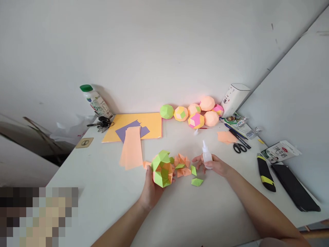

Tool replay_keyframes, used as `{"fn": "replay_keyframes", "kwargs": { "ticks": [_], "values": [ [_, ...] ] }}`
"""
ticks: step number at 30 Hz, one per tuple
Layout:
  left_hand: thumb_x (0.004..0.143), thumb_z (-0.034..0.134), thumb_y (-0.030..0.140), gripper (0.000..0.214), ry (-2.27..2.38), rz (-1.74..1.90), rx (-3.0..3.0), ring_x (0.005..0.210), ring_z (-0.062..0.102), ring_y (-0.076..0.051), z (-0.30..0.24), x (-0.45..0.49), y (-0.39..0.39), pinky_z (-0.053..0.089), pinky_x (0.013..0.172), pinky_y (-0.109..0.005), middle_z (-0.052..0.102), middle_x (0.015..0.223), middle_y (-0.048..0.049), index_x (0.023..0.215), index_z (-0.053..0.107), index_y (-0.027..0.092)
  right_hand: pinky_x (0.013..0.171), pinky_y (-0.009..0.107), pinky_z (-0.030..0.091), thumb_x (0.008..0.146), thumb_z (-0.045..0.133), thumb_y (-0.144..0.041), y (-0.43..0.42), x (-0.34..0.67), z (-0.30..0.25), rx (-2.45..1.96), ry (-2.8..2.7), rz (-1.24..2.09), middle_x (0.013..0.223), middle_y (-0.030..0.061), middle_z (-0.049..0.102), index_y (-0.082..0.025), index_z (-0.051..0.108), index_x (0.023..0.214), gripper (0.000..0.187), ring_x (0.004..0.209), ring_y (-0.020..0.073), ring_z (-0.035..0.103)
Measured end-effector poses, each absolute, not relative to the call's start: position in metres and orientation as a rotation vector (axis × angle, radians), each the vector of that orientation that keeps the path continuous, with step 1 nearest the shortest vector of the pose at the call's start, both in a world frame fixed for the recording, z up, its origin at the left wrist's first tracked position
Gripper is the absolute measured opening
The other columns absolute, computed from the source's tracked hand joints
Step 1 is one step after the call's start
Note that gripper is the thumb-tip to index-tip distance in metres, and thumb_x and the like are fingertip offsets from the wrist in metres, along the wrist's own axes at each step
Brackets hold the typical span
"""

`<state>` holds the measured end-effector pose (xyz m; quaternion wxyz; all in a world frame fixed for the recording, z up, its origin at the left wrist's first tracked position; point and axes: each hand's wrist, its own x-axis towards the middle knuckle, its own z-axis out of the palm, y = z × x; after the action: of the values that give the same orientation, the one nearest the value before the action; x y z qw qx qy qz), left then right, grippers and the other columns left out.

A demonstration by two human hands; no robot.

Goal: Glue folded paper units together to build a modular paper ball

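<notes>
My left hand (151, 188) is wrapped round a folded-paper ball (162, 171), green and orange outside, with an opening in its side facing me. In my right hand (216, 166) a small white glue bottle (206, 156) stands nearly upright, its thin nozzle pointing up. Between the hands lies a pile of folded orange paper pieces (183, 161). Close by on the table rest green folded pieces, one nearest me (197, 182). The far side of the ball and some left fingers are hidden.
Finished paper balls (196, 120) line the back wall. To the left are a yellow sheet stack (151, 127), orange strips (132, 147), keys (102, 123) and a bottle (96, 99). Scissors (240, 148), a cutter (266, 173) and a black phone-like slab (295, 187) lie right.
</notes>
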<state>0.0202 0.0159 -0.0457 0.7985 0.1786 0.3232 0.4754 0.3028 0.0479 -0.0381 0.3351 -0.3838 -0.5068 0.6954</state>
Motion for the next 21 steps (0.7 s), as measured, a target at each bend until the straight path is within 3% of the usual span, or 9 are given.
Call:
{"fn": "replay_keyframes", "kwargs": {
  "ticks": [6, 11, 17, 21],
  "values": [
    [0.084, 0.04, 0.064, 0.057, 0.68, 1.004, 0.383, 0.086, 0.063, -0.023, -0.043, 0.021, 0.018, 0.05, 0.074, -0.037, 0.067, 0.105, -0.011, 0.11, 0.063, 0.019, 0.068, 0.035, 0.053, 0.076, 0.061, -0.031, 0.049, 0.291, -0.037, -1.008, -1.135, 1.736, 0.129, 0.0132, 0.056, -0.017, 0.066, 0.1, 0.028, 0.105, 0.0283, 0.06],
    [0.084, 0.038, 0.064, 0.059, 0.655, 1.0, 0.408, 0.085, 0.063, -0.024, -0.039, 0.022, 0.018, 0.049, 0.074, -0.036, 0.067, 0.103, -0.0112, 0.111, 0.063, 0.017, 0.061, 0.032, 0.054, 0.076, 0.063, -0.03, 0.059, 0.284, -0.036, -1.029, -1.174, 1.894, 0.131, 0.0145, 0.054, -0.016, 0.064, 0.1, 0.028, 0.103, 0.0296, 0.062],
    [0.082, 0.037, 0.067, 0.064, 0.661, 0.987, 0.406, 0.086, 0.064, -0.025, -0.041, 0.023, 0.018, 0.048, 0.073, -0.035, 0.069, 0.098, -0.0116, 0.112, 0.063, 0.016, 0.063, 0.03, 0.055, 0.071, 0.069, -0.029, 0.075, 0.268, -0.028, -1.146, -1.221, 2.039, 0.107, 0.0139, 0.067, -0.013, 0.061, 0.089, 0.026, 0.094, 0.0262, 0.067],
    [0.083, 0.035, 0.067, 0.066, 0.664, 0.987, 0.415, 0.084, 0.064, -0.024, -0.04, 0.023, 0.018, 0.048, 0.075, -0.035, 0.069, 0.101, -0.0123, 0.11, 0.063, 0.014, 0.067, 0.029, 0.054, 0.07, 0.071, -0.027, 0.079, 0.258, -0.016, -1.171, -1.286, 2.058, 0.109, 0.012, 0.067, -0.013, 0.062, 0.089, 0.025, 0.097, 0.0255, 0.067]
  ]
}}
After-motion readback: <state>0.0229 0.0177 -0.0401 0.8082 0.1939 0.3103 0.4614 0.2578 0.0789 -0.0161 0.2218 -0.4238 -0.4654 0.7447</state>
